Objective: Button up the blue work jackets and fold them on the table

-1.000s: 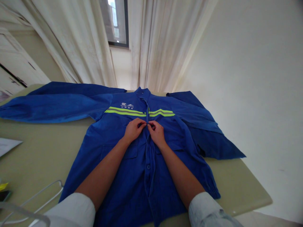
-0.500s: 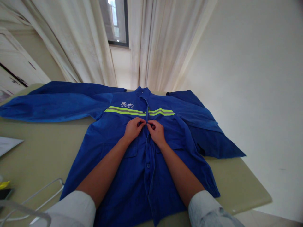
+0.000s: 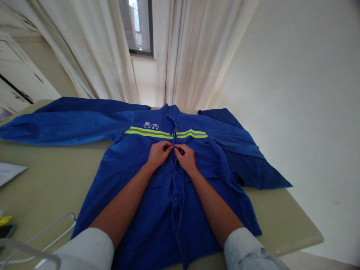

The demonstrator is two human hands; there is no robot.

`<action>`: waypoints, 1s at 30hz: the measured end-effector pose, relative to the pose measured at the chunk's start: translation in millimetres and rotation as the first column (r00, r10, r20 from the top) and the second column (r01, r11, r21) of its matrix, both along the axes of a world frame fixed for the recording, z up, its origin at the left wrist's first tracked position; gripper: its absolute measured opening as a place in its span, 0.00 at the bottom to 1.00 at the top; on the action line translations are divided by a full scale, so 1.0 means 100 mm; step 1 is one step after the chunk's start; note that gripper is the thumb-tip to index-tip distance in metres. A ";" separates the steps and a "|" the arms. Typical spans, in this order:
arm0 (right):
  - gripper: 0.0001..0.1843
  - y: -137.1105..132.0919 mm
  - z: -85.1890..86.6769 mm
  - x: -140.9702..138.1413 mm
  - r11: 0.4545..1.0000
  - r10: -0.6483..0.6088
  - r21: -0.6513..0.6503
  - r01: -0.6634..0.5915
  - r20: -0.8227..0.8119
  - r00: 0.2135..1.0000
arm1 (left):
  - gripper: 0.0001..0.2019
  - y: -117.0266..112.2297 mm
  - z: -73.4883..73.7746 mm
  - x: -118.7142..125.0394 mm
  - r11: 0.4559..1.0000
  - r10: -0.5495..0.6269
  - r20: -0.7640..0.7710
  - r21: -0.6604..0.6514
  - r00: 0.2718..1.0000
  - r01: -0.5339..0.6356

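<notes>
A blue work jacket (image 3: 135,180) with a yellow-green reflective stripe across the chest lies face up on an olive table (image 3: 45,180), sleeves spread to both sides. My left hand (image 3: 157,154) and my right hand (image 3: 186,157) meet at the jacket's front placket just below the stripe. Both hands are closed in a pinch on the placket edges, fingertips almost touching each other. A blue button (image 3: 176,197) shows lower on the placket, between my forearms.
A white wire hanger (image 3: 42,236) lies at the table's near left. A sheet of paper (image 3: 8,172) and small yellow and dark items (image 3: 5,225) sit at the left edge. White curtains and a window stand behind the table; its right edge drops to the floor.
Both hands have stayed at the same spot on the placket; only the fingertips have shifted slightly. The jacket has not moved.
</notes>
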State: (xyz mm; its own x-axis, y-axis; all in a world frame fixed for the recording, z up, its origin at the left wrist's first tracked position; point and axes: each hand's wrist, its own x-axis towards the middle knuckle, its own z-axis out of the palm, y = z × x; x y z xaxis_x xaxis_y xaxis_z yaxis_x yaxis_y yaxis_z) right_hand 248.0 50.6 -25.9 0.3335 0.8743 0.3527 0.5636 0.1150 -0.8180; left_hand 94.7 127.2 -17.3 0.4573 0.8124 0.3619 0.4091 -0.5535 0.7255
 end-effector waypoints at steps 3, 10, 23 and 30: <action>0.14 -0.01 0.02 0.00 1.000 0.016 -0.009 -0.016 0.002 1.000 | 0.06 0.00 0.00 0.00 1.000 0.006 0.010 -0.007 1.000 -0.006; 0.17 -0.02 0.03 0.02 0.997 0.071 0.044 -0.068 -0.069 0.995 | 0.07 0.02 -0.04 0.01 0.997 0.017 0.097 -0.074 0.995 -0.010; 0.16 0.06 -0.06 0.03 0.993 0.099 -0.037 -0.114 -0.289 0.952 | 0.13 0.06 -0.06 -0.03 0.970 -0.085 0.232 -0.203 0.969 0.134; 0.14 0.05 -0.09 0.02 0.995 0.090 -0.021 -0.097 -0.231 0.969 | 0.18 0.08 -0.06 -0.03 0.955 -0.097 0.266 -0.245 0.959 0.165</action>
State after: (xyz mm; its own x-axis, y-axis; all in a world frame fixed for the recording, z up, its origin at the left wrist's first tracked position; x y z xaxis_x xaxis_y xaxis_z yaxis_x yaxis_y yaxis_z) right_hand 249.8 55.5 -34.7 0.3184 0.9150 0.2477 0.3480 0.1303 -0.9284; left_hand 91.8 135.1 -23.4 0.4887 0.8329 0.2599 0.1338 -0.3659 0.9210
